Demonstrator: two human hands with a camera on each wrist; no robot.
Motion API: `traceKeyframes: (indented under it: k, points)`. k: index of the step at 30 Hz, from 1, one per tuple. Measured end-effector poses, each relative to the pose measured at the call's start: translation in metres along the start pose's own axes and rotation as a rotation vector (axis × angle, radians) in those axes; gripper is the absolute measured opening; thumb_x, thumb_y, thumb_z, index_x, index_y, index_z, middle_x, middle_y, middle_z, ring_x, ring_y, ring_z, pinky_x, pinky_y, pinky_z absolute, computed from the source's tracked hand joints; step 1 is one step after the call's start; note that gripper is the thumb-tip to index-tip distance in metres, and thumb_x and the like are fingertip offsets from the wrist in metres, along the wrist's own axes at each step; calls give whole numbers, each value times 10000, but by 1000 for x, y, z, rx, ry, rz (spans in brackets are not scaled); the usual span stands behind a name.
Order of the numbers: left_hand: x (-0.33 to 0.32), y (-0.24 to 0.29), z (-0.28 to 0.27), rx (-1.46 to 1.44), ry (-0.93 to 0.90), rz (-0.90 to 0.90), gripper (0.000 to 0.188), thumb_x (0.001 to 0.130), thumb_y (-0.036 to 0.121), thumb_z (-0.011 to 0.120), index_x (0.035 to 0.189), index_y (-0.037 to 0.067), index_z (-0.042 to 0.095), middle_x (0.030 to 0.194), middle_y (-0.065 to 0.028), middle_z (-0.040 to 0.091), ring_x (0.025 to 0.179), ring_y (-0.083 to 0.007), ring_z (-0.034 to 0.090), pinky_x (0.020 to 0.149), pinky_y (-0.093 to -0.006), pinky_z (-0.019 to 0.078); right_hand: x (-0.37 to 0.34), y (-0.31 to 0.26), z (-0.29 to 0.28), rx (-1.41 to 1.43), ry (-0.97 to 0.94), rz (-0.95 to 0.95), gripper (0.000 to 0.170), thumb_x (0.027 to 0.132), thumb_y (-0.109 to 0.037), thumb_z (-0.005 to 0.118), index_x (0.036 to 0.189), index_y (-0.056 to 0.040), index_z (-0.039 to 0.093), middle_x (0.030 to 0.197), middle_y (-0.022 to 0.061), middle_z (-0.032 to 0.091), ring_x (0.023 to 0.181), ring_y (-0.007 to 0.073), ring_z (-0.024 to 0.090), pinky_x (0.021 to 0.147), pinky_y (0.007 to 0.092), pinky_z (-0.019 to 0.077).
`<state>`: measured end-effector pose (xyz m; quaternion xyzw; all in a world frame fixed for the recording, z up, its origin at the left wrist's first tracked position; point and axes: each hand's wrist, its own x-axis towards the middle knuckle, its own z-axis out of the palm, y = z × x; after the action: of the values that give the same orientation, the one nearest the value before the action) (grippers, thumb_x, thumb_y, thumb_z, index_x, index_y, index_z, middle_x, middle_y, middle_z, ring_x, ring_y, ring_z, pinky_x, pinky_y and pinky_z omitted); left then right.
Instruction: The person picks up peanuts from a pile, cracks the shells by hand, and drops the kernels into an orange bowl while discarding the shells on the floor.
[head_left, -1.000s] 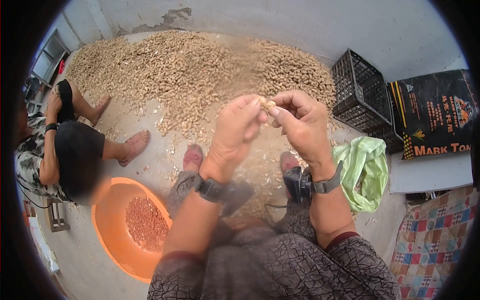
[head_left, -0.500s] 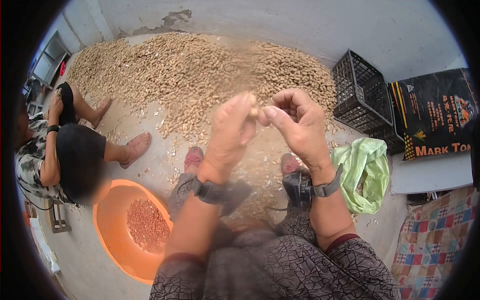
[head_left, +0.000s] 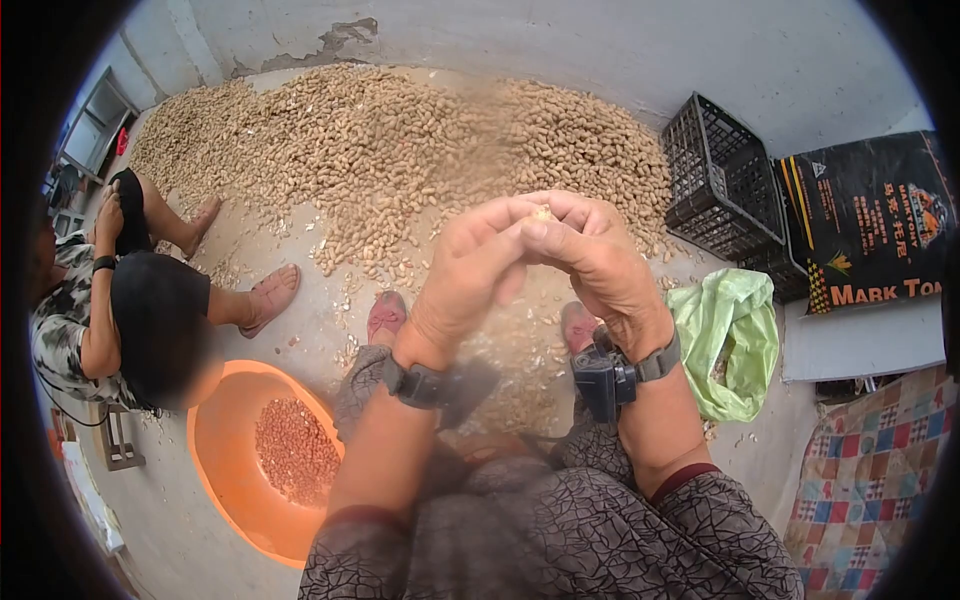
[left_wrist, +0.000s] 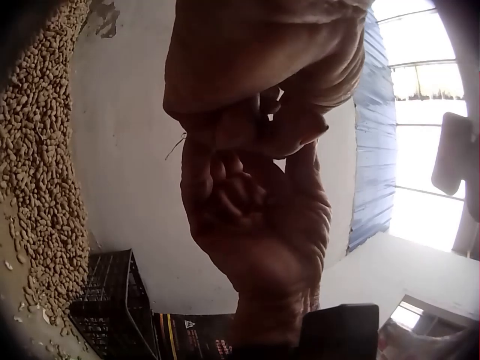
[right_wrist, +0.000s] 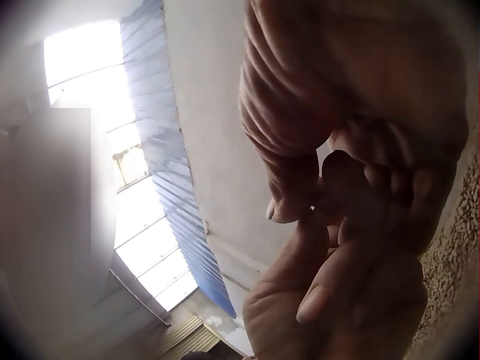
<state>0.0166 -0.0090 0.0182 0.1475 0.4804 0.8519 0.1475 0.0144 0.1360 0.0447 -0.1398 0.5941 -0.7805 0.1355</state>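
In the head view a pale peanut shows between the fingertips of both hands, held up in front of the heap. My left hand pinches it from the left, fingers bent inward. From the other side my right hand grips it, thumb laid along the near side. Fingers hide most of the peanut. Both wrist views show the left hand and right hand meeting at the fingertips, dark against the light. A large heap of unshelled peanuts spreads over the floor beyond.
An orange basin with red shelled peanuts stands at lower left, near a seated person. On the right are a light green bag, a black crate and a black printed sack. Shell bits litter the floor.
My hands were touching at a peanut, drew slightly apart with a peanut piece at the left fingertips, and are now pressed together around a peanut. The basin and heap stay put.
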Motion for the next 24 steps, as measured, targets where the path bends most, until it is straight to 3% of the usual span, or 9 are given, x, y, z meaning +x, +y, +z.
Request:
traceKeyframes:
  k: [3, 11, 15, 20, 22, 24]
  points:
    - [0, 4, 3, 71, -7, 5, 252, 896, 165, 514, 1050, -2, 620, 780, 44, 585, 538, 15, 398, 475, -137, 301, 2, 3, -2, 67, -2, 18, 365, 845, -211, 622, 1012, 110, 578, 858, 129, 642, 612, 165, 622, 650, 261, 515]
    - [-2, 6, 5, 154, -3, -8, 288, 866, 127, 508, 1098, -6, 614, 769, 53, 572, 534, 11, 390, 464, -139, 290, 0, 6, -5, 85, 39, 59, 327, 837, -189, 618, 996, 96, 601, 863, 131, 641, 744, 176, 620, 682, 277, 510]
    - [-5, 6, 6, 126, -51, 43, 283, 850, 131, 523, 1073, -15, 617, 801, 32, 582, 542, 8, 390, 461, -147, 287, -1, -3, -5, 121, -29, 84, 305, 842, -175, 604, 993, 90, 610, 863, 118, 638, 759, 170, 611, 697, 275, 502]
    - [-5, -1, -2, 191, -61, -36, 291, 850, 113, 519, 1090, -29, 603, 914, -17, 595, 617, -17, 447, 519, -161, 346, 2, 8, -5, 106, 93, 68, 280, 844, -155, 591, 979, 88, 619, 843, 105, 635, 756, 157, 605, 688, 259, 489]
    - [-2, -10, 1, 190, -3, 76, 296, 866, 142, 557, 1085, -56, 579, 599, 64, 485, 434, 1, 327, 403, -161, 240, 4, 13, -6, 80, 113, 41, 292, 847, -179, 603, 974, 82, 623, 838, 97, 633, 753, 149, 600, 682, 252, 484]
    - [-2, -6, 3, 154, -10, 66, 306, 871, 137, 551, 1107, -57, 564, 606, 62, 492, 435, 3, 324, 404, -157, 240, 6, 16, -7, 54, 132, 14, 304, 849, -203, 615, 970, 76, 626, 833, 90, 632, 750, 142, 596, 677, 246, 480]
